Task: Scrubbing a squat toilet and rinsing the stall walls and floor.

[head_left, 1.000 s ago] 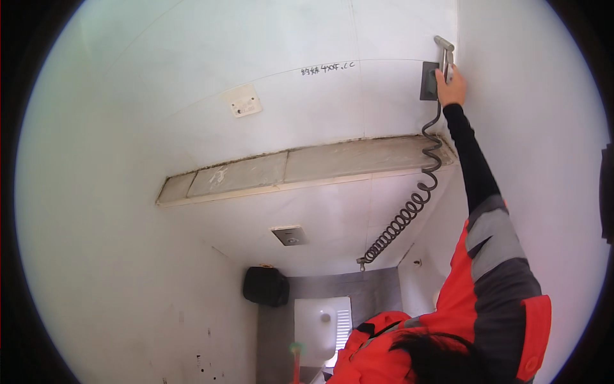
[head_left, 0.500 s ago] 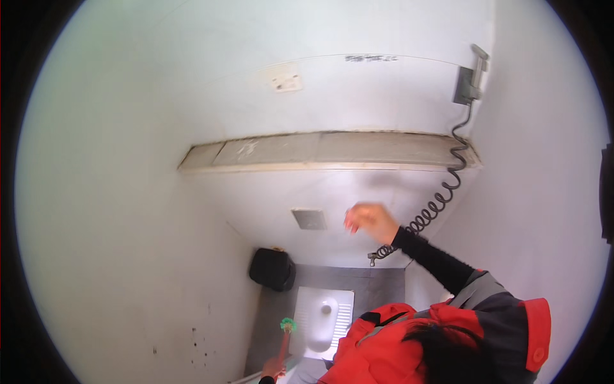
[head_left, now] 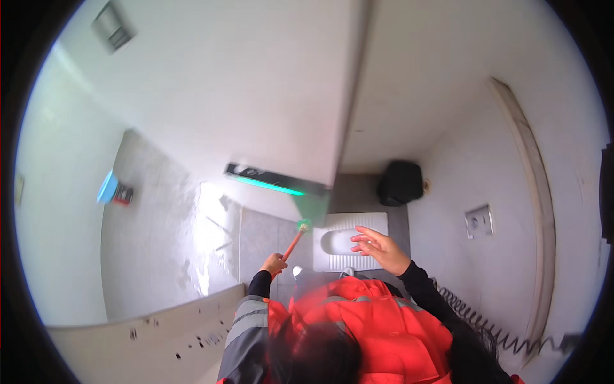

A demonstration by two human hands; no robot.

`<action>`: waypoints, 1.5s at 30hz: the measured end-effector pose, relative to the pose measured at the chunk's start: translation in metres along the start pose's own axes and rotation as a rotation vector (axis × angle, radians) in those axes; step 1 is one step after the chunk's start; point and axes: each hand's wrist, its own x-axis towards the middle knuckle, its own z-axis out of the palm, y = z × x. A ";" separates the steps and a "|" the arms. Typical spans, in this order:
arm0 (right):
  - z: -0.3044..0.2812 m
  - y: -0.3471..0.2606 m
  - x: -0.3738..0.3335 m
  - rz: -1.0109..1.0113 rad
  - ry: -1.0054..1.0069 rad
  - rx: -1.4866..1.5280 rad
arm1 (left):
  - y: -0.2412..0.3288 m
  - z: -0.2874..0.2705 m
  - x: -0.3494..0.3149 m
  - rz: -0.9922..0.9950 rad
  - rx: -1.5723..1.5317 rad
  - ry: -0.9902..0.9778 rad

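Note:
My left hand point(head_left: 274, 264) is wrapped round the red handle of a toilet brush point(head_left: 293, 245). The brush's green bristle head points away from me, at the left edge of a white squat toilet point(head_left: 377, 221) in the floor. Over the toilet's right side hovers my right hand point(head_left: 384, 250), holding nothing, with its fingers stretched and apart. My feet show just in front of the toilet.
A white partition point(head_left: 275, 96) with a green-edged black strip stands ahead. Beyond the toilet sits a black bin point(head_left: 401, 183). A coiled hose point(head_left: 470, 315) runs along the right wall. Far left, a light-blue container point(head_left: 109, 187) rests on wet-looking floor point(head_left: 163, 237).
The view has swung left, bringing the partition and the outer floor in. My right hand has come down from in front of the wall to over the toilet. My left hand keeps the brush.

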 end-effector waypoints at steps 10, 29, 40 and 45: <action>0.125 -0.052 0.145 0.206 0.054 0.824 | -0.124 -0.050 -0.088 -0.299 -1.082 0.341; 0.134 0.010 0.203 0.162 0.576 0.719 | -0.288 -0.165 -0.109 -0.307 -1.652 0.689; 0.392 -0.091 0.421 0.325 0.092 0.077 | -0.383 -0.279 -0.120 -0.597 -1.979 0.997; 0.512 -0.113 0.520 0.192 -0.111 0.033 | -0.415 -0.332 -0.159 -0.468 -2.148 1.325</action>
